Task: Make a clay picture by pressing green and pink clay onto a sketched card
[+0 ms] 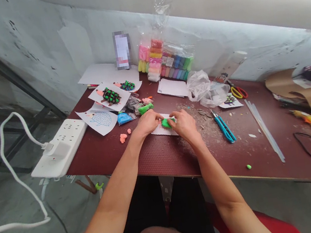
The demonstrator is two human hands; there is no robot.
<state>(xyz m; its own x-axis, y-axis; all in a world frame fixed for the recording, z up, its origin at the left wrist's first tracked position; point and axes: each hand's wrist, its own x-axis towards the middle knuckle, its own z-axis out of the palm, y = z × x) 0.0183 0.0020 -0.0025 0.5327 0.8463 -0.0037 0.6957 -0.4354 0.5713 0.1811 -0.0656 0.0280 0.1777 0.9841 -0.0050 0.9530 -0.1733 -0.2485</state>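
A small piece of bright green modelling clay [167, 123] is pinched between the fingertips of my left hand [147, 121] and my right hand [184, 123]. Beneath it lies a white paper sheet [160, 130], mostly hidden by my hands. Just beyond my left hand sits a larger green clay lump [145, 109]. Further left are a blue clay packet [124, 118], small orange-pink clay bits [123, 138], and paper hedgehog pictures, one with dark green clay spines [110, 96]. Seeds [204, 115] lie scattered to the right of my right hand.
On the dark red table [139, 162] stand a clear bag of coloured clay packs [161, 58] and a crumpled plastic bag [207, 88]. A blue craft knife [224, 130], scissors [238, 92] and a yellow glue gun [310, 121] lie right. A white power strip [60, 148] sits left.
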